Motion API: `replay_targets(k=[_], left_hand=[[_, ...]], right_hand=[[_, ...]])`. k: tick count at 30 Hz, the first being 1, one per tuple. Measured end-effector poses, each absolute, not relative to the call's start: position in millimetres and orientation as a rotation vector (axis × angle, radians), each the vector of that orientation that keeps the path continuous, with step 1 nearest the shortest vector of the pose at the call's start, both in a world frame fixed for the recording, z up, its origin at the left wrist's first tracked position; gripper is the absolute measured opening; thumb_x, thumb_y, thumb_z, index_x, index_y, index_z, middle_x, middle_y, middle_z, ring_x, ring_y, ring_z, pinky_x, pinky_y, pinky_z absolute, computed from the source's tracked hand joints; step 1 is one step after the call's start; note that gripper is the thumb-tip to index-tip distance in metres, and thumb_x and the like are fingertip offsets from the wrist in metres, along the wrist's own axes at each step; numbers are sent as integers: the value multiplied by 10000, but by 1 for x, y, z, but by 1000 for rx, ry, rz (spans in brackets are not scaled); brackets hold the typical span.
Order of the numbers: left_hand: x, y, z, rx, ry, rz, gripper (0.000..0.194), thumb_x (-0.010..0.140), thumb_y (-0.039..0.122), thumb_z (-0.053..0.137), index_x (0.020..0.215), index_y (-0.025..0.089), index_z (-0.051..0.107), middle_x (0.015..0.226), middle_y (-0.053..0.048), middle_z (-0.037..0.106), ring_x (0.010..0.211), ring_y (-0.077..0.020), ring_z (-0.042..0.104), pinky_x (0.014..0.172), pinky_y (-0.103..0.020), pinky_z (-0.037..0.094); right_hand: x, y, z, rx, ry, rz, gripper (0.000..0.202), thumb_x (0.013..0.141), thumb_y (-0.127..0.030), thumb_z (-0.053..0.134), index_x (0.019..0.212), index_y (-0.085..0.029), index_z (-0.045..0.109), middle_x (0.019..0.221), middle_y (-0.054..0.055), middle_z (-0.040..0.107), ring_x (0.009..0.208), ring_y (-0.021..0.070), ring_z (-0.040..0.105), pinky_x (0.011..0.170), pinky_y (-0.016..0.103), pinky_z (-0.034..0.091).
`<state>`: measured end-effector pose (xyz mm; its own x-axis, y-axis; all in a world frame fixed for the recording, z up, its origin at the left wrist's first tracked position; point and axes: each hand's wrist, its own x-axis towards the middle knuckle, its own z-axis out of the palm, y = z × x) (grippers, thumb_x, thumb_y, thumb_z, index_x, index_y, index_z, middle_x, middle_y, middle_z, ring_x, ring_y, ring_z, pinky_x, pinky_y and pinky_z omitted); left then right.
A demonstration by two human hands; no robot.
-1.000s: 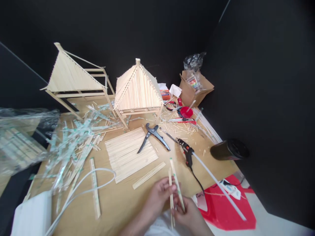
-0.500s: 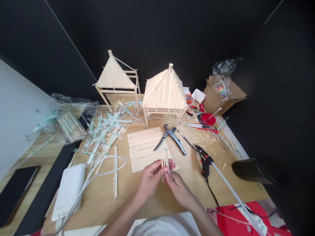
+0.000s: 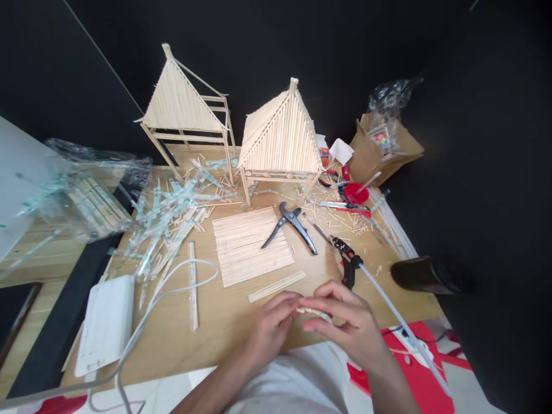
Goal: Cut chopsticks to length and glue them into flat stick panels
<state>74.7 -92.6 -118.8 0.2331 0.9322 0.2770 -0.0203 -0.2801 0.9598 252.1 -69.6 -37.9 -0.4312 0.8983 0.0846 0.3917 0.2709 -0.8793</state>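
Near the table's front edge, my left hand [image 3: 276, 323] and my right hand [image 3: 345, 316] meet around some small wooden sticks [image 3: 314, 313] with a bit of green-marked wrapper. Both hands have their fingers closed on them. Just beyond my left hand lies a narrow strip of joined sticks [image 3: 276, 286]. Behind it rests a flat panel of sticks [image 3: 252, 247], with dark-handled cutters [image 3: 293, 224] across its right side. A glue gun [image 3: 347, 260] lies beyond my right hand. Two stick-built houses stand at the back, one with a covered roof [image 3: 280, 135], one partly open [image 3: 183, 103].
Wrappers and loose sticks [image 3: 172, 213] pile up at the left, near a white power bank [image 3: 106, 325] and its cable. At the right are a dark cylinder [image 3: 425, 275], a red dish [image 3: 356, 194] and a cardboard box [image 3: 383, 150]. One wrapped stick bundle [image 3: 193, 287] lies front left.
The view has shifted, and the scene appears higher and further left. The sticks between my hands have tilted from upright to nearly flat. The narrow strip in front of the panel now shows.
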Motion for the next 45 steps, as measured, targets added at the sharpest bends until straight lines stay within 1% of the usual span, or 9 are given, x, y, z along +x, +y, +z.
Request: replay_targets(k=[3,8,13,18,22,25,31,38,45], left_hand=[[75,-95,-123,1558,878,1220,337,905,61,445,1107,237,648,1006,-78,644,940,-149,600,796,-256,483],[72,-95,-132,1551,901,1143,298,916,106,450,1118,217,640,1007,-80,667,947,-156,615,820,-260,484],[69,-93,-141,1498,947,994,304,920,142,437,1122,215,652,1049,-74,705,963,-175,645,837,-266,482],[68,-90,-135,1408,964,902,259,923,206,458,1035,191,691,991,-67,723,914,-185,656,818,-259,466],[68,-86,-118,1308,877,827,288,932,317,472,912,162,714,842,-50,738,756,-163,666,711,-231,481],[69,-81,-111,1252,852,829,304,920,353,495,900,147,717,860,-56,742,763,-166,662,707,-229,478],[75,-79,-121,1238,868,883,280,914,355,510,957,172,718,942,-46,728,878,-175,640,795,-237,447],[86,-88,-143,1300,825,834,281,904,363,525,871,158,715,880,-60,706,822,-175,618,762,-242,437],[85,-87,-122,1374,804,817,303,934,339,464,879,164,705,820,-60,658,794,-167,590,741,-245,431]], right_hand=[[246,-72,-38,-1143,-1950,1066,300,835,-171,658,1087,-333,680,875,3,578,771,116,588,597,192,458],[239,-69,-48,-1197,-1879,1109,189,816,-225,685,990,-282,731,840,23,605,783,145,608,617,223,479],[235,-65,-58,-1243,-1798,1209,161,798,-275,703,951,-291,750,820,24,594,758,141,600,528,199,452],[234,-56,-56,-1304,-1766,1172,126,809,-277,693,916,-272,759,843,28,621,770,139,602,624,221,479],[236,-45,-50,-1283,-1711,1191,184,813,-282,689,992,-272,734,859,12,601,717,113,578,667,226,484],[232,-39,-43,-1288,-1707,1143,165,849,-273,646,991,-277,731,857,14,602,805,128,593,706,226,482],[232,-55,-36,-1353,-1809,1086,114,845,-263,643,915,-265,732,902,29,635,840,150,620,667,221,502],[251,-80,-62,-1499,-1750,1118,124,854,-282,635,926,-274,735,895,24,646,874,159,629,765,242,497],[253,-88,-49,-1476,-1768,1059,128,852,-295,639,936,-288,735,861,27,636,811,163,633,701,245,497]])
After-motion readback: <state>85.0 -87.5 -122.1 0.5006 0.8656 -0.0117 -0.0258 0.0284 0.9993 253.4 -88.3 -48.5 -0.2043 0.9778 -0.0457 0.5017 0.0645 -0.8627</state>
